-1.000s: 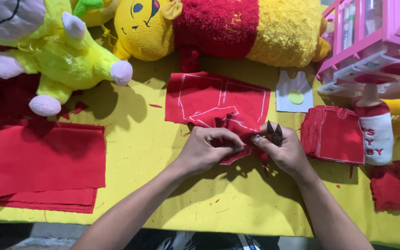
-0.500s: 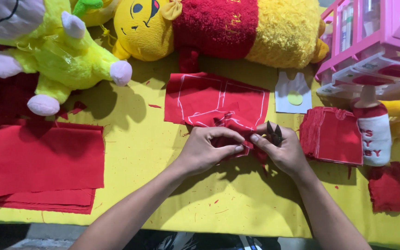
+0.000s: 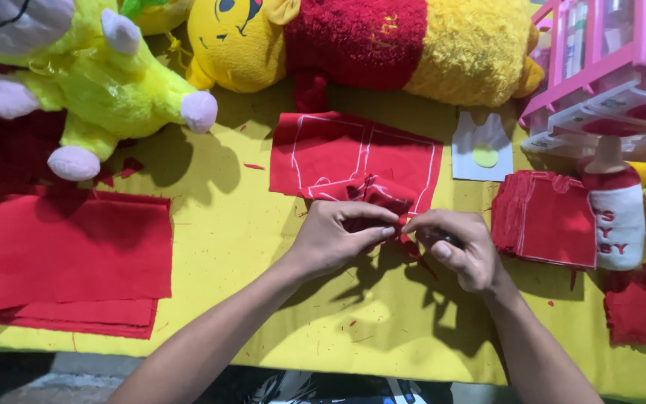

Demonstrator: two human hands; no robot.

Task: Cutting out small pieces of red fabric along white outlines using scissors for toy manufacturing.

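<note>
A red cloth piece [image 3: 338, 153] marked with white chalk lines lies on the yellow table cover [image 3: 233, 254]. Its near edge is bunched up between my hands. My left hand [image 3: 334, 243] pinches that crumpled edge with thumb and fingers. My right hand [image 3: 461, 251] is closed around dark scissors [image 3: 443, 238], which are mostly hidden in the fist, and its fingertips meet the left hand at the cloth. The blades cannot be seen.
A stack of cut red pieces [image 3: 543, 221] and a white bottle with a red cap [image 3: 616, 217] sit right of my hands. Folded red cloth [image 3: 61, 254] lies left. Plush toys [image 3: 106, 82] line the back, a pink drawer rack [image 3: 607, 60] stands at back right.
The scissor tips that stuck up above my right hand are now hidden, and the right hand has moved in against the left at the bunched cloth edge.
</note>
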